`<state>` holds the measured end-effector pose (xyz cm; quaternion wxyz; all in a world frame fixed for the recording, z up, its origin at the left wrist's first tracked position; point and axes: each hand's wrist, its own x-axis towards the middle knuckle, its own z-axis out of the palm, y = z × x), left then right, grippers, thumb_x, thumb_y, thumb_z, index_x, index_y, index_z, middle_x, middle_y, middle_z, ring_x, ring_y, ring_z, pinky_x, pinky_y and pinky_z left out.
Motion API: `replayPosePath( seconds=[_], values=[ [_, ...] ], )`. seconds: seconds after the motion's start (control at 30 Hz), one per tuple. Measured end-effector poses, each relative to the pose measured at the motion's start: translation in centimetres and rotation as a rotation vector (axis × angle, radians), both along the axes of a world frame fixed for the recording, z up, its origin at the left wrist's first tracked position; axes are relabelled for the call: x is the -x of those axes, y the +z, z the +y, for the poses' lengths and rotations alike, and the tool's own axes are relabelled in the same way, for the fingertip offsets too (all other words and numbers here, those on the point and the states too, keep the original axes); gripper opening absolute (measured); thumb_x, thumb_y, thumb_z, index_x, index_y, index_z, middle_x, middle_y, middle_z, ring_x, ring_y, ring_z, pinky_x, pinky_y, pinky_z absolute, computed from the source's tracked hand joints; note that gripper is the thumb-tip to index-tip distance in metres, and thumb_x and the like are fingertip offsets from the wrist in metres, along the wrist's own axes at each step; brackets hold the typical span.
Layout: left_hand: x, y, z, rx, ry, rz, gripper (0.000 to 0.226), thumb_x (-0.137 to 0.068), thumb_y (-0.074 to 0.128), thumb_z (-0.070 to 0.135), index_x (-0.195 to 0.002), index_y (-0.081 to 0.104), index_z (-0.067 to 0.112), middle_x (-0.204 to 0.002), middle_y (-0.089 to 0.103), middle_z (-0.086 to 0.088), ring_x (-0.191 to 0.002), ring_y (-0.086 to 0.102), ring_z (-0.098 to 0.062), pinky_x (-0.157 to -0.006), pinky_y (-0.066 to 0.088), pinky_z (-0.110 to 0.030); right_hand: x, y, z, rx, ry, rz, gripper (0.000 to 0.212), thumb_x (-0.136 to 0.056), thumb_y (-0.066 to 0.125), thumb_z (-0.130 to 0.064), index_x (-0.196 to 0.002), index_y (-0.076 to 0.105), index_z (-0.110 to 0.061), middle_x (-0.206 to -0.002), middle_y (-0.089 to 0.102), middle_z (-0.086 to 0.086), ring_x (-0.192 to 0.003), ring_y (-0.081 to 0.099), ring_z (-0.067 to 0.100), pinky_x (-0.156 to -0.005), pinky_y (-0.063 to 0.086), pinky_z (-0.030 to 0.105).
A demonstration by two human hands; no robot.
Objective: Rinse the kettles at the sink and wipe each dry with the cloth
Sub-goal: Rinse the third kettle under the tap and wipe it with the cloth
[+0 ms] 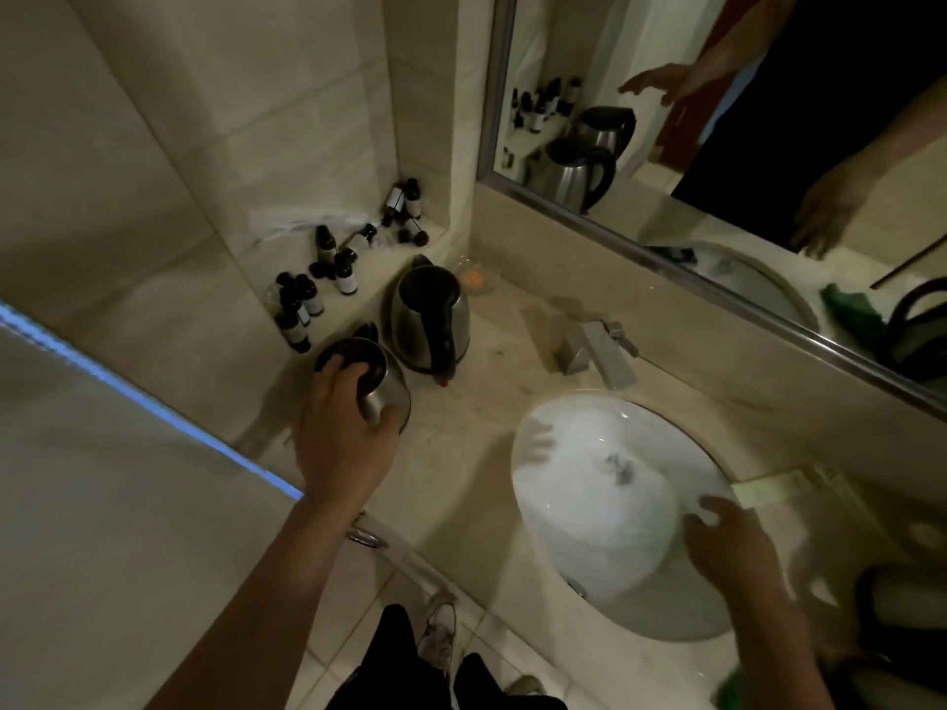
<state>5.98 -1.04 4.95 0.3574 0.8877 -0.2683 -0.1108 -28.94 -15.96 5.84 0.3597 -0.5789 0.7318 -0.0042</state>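
Your left hand is curled over the top of the nearer steel kettle, fingers wrapped across its black lid and thumb side pressed against the shiny body; the kettle stands on the beige counter at the left of the basin. Just behind it, touching or nearly touching, stands a second steel kettle with a black handle arching over its top and a small red switch at the base of that handle. Your right hand hangs over the near right rim of the white sink, fingers spread and relaxed, gripping nothing; it is motion-blurred, so you cannot tell whether the fingertips touch the porcelain. The square chrome tap sits behind the basin, its spout pointing over the bowl. On the ledge in the corner behind the kettles stands a cluster of small dark toiletry bottles with white labels, and beside the farther kettle a small glass dish holds something orange. At the lower right edge a third kettle shows dimly, with a scrap of green cloth below your right forearm. The mirror above the counter reflects both kettles, the bottles and your arms.
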Motion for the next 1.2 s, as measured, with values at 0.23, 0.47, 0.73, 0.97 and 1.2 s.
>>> replayPosePath(
  seconds=[0.23, 0.47, 0.73, 0.97, 1.2],
  values=[
    [-1.6, -3.9, 3.1, -0.169, 0.347, 0.391, 0.05, -0.084, 0.071, 0.039, -0.114, 0.062, 0.0, -0.096, 0.069, -0.019, -0.091, 0.069, -0.04, -0.072, 0.053, -0.038, -9.9, 3.8, -0.3, 0.147, 0.148, -0.265, 0.034, -0.098, 0.062, -0.027, -0.132, 0.066, -0.028, -0.145, 0.06, 0.002, -0.133, 0.056, 0.025, -0.114, 0.042, 0.045],
    [-2.4, -7.2, 5.1, -0.095, 0.267, 0.455, 0.04, -0.08, 0.081, 0.042, -0.076, 0.068, 0.004, -0.062, 0.068, -0.011, -0.069, 0.065, -0.029, -0.065, 0.043, -0.039, -12.8, 5.5, 0.5, 0.126, 0.056, -0.489, 0.027, -0.096, 0.064, -0.021, -0.118, 0.072, -0.035, -0.127, 0.066, -0.009, -0.123, 0.06, 0.013, -0.105, 0.048, 0.037],
    [-3.0, -8.4, 2.5, 0.32, 0.236, 0.912, 0.032, -0.08, 0.073, 0.032, -0.069, 0.06, 0.005, -0.068, 0.059, -0.014, -0.072, 0.055, -0.03, -0.073, 0.042, -0.041, -12.7, 4.8, 0.0, 0.036, -0.128, -0.712, 0.028, -0.095, 0.065, -0.011, -0.097, 0.078, -0.036, -0.11, 0.074, -0.015, -0.109, 0.066, 0.004, -0.105, 0.05, 0.034],
    [-0.6, -3.7, 0.0, 0.467, 0.279, 0.971, 0.064, -0.105, 0.044, 0.042, -0.046, 0.045, 0.017, -0.042, 0.035, -0.004, -0.036, 0.031, -0.019, -0.045, 0.024, -0.027, -10.5, 3.7, -0.3, 0.007, -0.194, -0.741, 0.028, -0.094, 0.067, -0.013, -0.098, 0.081, -0.036, -0.11, 0.077, -0.015, -0.114, 0.067, 0.01, -0.11, 0.049, 0.045],
    [4.5, -1.0, -2.5, 0.39, 0.055, 1.049, 0.05, -0.103, 0.045, 0.023, -0.056, 0.053, 0.009, -0.048, 0.04, -0.009, -0.036, 0.032, -0.017, -0.043, 0.025, -0.027, -9.7, 4.3, -1.9, -0.034, -0.139, -0.76, 0.025, -0.097, 0.065, -0.016, -0.102, 0.079, -0.036, -0.116, 0.075, -0.013, -0.116, 0.066, 0.01, -0.109, 0.051, 0.045]
  ],
)
